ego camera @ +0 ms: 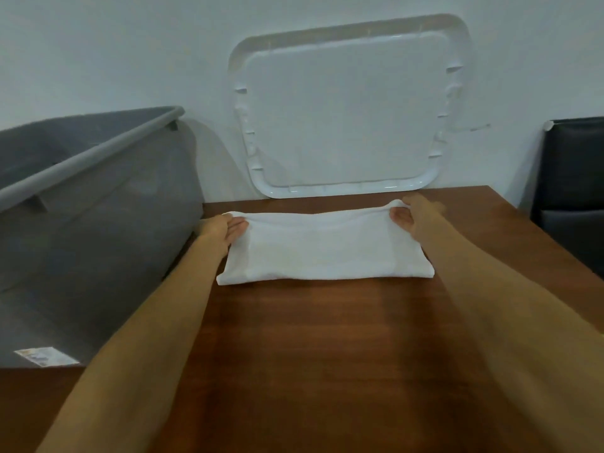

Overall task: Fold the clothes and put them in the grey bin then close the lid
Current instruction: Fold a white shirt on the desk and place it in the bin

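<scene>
I have the white garment [310, 248] lying on the wooden tabletop [310, 354], already doubled into a broad flat band whose near edge is a tidy fold line running left to right. My left hand [225, 232] is pinched closed on the far left corner of the cloth, thumb on top and fingers tucked under the edge, and my right hand [415, 220] is closed the same way on the far right corner; neither hand holds anything else. I judge that I grip the two far corners so the top edge stays stretched straight between them, which keeps the layers square while the fold is laid down or drawn toward me, and lets me lift the whole band without it sagging in the middle. The garment therefore sits directly between my hands, touching both, with its bulk spread nearer to me than my knuckles and my forearms running along either side of it. The grey bin [98, 207] stands open just to my left, its wall near the cloth's left end, placed there, I take it, so the finished bundle needs only a short sideways carry over the rim. I cannot see whether anything lies inside it. The lid [343, 112], pale and translucent, leans upright against the wall behind the tabletop, out of the folding area but reachable. A dark chair [572, 191] stands off to the right.
</scene>
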{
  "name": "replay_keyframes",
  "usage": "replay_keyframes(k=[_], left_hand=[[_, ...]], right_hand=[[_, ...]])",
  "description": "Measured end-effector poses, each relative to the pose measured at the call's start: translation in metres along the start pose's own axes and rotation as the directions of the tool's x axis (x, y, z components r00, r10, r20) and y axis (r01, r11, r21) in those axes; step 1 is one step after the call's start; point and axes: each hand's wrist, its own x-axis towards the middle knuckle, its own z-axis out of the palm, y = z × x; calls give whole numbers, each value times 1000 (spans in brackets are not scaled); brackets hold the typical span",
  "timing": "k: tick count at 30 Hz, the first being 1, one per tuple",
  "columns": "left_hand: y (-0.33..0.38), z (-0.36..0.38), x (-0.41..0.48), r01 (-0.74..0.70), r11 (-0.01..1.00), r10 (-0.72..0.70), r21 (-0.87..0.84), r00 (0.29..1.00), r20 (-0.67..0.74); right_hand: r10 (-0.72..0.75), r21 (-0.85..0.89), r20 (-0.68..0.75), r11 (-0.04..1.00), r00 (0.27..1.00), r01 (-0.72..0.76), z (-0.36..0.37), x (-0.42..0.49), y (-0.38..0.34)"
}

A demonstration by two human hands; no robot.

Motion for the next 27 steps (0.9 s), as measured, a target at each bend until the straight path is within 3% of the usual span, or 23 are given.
replay_keyframes(k=[4,6,9,10,12,14,16,18,20,21,23,25,27], left_hand=[[-18,2,13,-3,999,6,38,997,-79],[-22,0,15,-9,998,13,60,998,-54],[-28,0,22,-96,981,116,168,987,-113],[-30,0,23,-134,970,166,202,974,-153],[-35,2,19,-223,915,286,337,946,-152],[-41,3,9,-357,709,451,608,892,-2],[-44,4,-6,-490,408,513,770,821,251],[-45,13,-16,-589,193,484,784,752,446],[-52,28,-24,-639,72,372,766,730,573],[-57,36,-27,-625,2,258,781,755,603],[-72,47,-27,-554,-170,66,815,819,570],[-81,51,-25,-519,-265,38,813,836,547],[-81,49,-24,-514,-276,48,812,836,546]], right_hand=[[-67,-75,-94,995,993,60,-1,19,19],[-137,-107,-108,986,985,125,-2,24,26],[-255,-239,-116,945,960,222,-3,28,36],[-307,-351,-109,902,945,253,-4,25,38],[-454,-645,-3,682,891,346,-4,13,41],[-540,-768,268,380,798,516,-1,5,51],[-500,-770,509,98,701,630,3,-3,61],[-453,-757,603,-68,656,649,14,-9,69],[-439,-734,648,-145,622,663,31,-22,76],[-408,-723,672,-181,618,667,39,-27,80],[-233,-721,692,-267,684,639,51,-36,91],[-50,-734,633,-357,773,578,53,-37,101],[10,-751,570,-400,821,526,52,-35,103]])
